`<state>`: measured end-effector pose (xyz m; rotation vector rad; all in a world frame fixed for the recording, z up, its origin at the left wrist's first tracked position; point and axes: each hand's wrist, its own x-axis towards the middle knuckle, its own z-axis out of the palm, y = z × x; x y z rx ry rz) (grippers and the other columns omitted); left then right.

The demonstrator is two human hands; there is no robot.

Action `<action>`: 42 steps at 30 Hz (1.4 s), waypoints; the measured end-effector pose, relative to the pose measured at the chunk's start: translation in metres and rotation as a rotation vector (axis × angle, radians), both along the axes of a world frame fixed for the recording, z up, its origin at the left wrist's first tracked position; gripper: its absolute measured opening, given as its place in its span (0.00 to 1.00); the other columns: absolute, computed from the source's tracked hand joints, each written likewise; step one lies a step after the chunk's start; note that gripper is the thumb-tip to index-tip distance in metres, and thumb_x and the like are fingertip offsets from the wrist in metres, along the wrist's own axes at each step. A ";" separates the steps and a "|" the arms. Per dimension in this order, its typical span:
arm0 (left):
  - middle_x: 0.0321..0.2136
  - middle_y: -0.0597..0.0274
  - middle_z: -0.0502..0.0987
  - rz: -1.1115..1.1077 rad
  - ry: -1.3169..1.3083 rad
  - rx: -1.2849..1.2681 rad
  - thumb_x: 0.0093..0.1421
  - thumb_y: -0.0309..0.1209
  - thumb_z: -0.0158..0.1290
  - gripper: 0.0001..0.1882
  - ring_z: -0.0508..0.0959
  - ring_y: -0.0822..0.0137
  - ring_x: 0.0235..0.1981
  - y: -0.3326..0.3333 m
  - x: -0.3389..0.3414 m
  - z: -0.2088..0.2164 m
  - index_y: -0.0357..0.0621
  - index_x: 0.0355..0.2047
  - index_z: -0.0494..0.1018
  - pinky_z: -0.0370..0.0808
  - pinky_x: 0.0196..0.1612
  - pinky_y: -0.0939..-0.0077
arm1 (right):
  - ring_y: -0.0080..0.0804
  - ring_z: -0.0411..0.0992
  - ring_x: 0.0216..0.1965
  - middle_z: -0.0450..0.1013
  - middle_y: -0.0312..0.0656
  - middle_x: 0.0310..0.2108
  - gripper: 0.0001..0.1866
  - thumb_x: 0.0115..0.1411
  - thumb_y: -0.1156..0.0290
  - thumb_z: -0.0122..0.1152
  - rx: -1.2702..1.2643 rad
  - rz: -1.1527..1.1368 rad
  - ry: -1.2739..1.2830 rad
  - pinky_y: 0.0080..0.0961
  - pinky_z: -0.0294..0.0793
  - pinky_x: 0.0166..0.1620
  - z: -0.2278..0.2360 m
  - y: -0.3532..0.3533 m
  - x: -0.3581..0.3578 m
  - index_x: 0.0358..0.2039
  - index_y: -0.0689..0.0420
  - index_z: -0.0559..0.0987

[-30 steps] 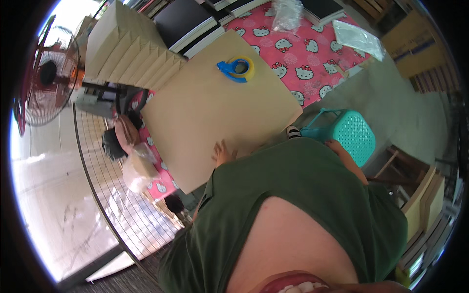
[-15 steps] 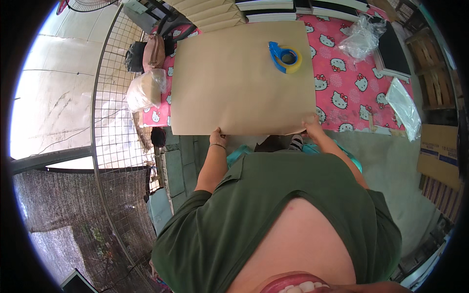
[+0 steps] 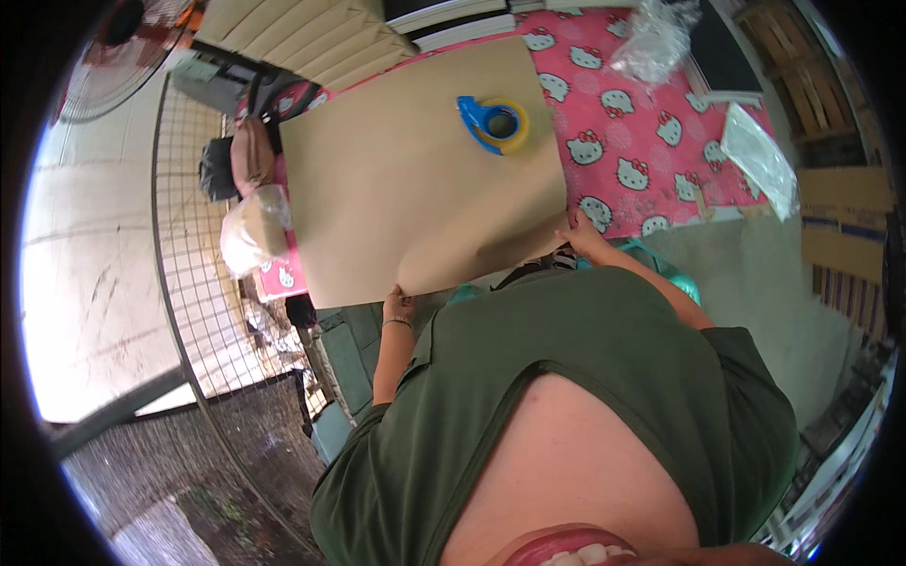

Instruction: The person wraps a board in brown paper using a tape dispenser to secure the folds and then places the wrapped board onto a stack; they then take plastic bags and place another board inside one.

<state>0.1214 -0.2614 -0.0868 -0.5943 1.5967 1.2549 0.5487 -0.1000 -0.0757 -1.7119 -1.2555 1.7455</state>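
Observation:
A large sheet of brown kraft paper (image 3: 406, 179) lies over a pink patterned tablecloth (image 3: 651, 203), its near edge overhanging towards me. My left hand (image 3: 398, 304) pinches that edge left of its middle, thumb on top. At the near right corner, my right hand (image 3: 585, 236) is closed on the paper, its fingers partly hidden. Beside the right hand the edge bulges and casts a shadow. On the sheet's far right part rests a blue tape dispenser (image 3: 478, 125) with a yellow tape roll (image 3: 517, 127), apart from both hands.
Folded brown paper (image 3: 302, 33) and black-covered stacks (image 3: 458, 28) lie along the far side. Crumpled clear plastic (image 3: 656, 42) and a flat plastic packet (image 3: 760, 160) are at the right. A plastic-wrapped bundle (image 3: 255, 231) sits by the wire mesh (image 3: 193, 255) at the left.
My view has turned, so the table and sheet look slanted. The paper's near edge now bulges beside my right hand. Both hands keep their hold, and the tape dispenser stays on the sheet.

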 end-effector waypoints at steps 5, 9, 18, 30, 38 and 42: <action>0.32 0.59 0.71 -0.185 0.055 0.017 0.69 0.36 0.37 0.14 0.71 0.66 0.33 0.013 -0.005 -0.010 0.40 0.40 0.68 0.72 0.35 0.70 | 0.38 0.64 0.55 0.62 0.51 0.56 0.36 0.53 0.79 0.54 0.088 -0.294 0.608 0.31 0.65 0.55 0.014 0.020 -0.006 0.62 0.61 0.55; 0.48 0.56 0.59 -0.442 0.292 -0.239 0.65 0.42 0.42 0.21 0.59 0.58 0.48 0.023 -0.012 0.004 0.42 0.52 0.58 0.61 0.47 0.57 | 0.34 0.68 0.51 0.69 0.48 0.50 0.34 0.52 0.83 0.52 -0.062 -0.254 0.390 0.29 0.69 0.51 0.010 0.023 0.005 0.62 0.60 0.58; 0.67 0.53 0.46 -1.604 1.568 0.259 0.55 0.39 0.57 0.41 0.42 0.50 0.68 0.237 0.131 0.025 0.55 0.66 0.50 0.41 0.65 0.46 | 0.52 0.71 0.47 0.72 0.56 0.47 0.30 0.49 0.78 0.49 0.365 0.547 -0.619 0.40 0.71 0.49 -0.024 0.066 -0.022 0.57 0.58 0.68; 0.48 0.62 0.74 -1.904 1.820 -0.003 0.51 0.42 0.59 0.20 0.50 0.61 0.67 0.315 0.195 0.045 0.46 0.42 0.74 0.32 0.62 0.30 | 0.49 0.66 0.54 0.67 0.51 0.55 0.31 0.59 0.55 0.55 0.042 0.786 -0.188 0.39 0.64 0.56 0.056 0.108 0.035 0.60 0.56 0.64; 0.62 0.52 0.58 -1.501 1.727 -0.505 0.52 0.42 0.58 0.35 0.42 0.53 0.69 0.251 0.196 0.044 0.45 0.59 0.60 0.28 0.63 0.35 | 0.51 0.73 0.30 0.73 0.51 0.24 0.14 0.51 0.60 0.57 0.270 0.887 -0.293 0.44 0.70 0.34 -0.028 0.139 0.272 0.26 0.59 0.77; 0.67 0.43 0.44 -1.596 1.582 -0.106 0.50 0.41 0.60 0.48 0.35 0.46 0.68 0.295 0.348 0.038 0.44 0.66 0.48 0.30 0.64 0.39 | 0.38 0.74 0.35 0.76 0.45 0.34 0.12 0.54 0.66 0.53 -0.555 1.238 -0.072 0.40 0.73 0.38 -0.188 0.020 0.444 0.36 0.57 0.78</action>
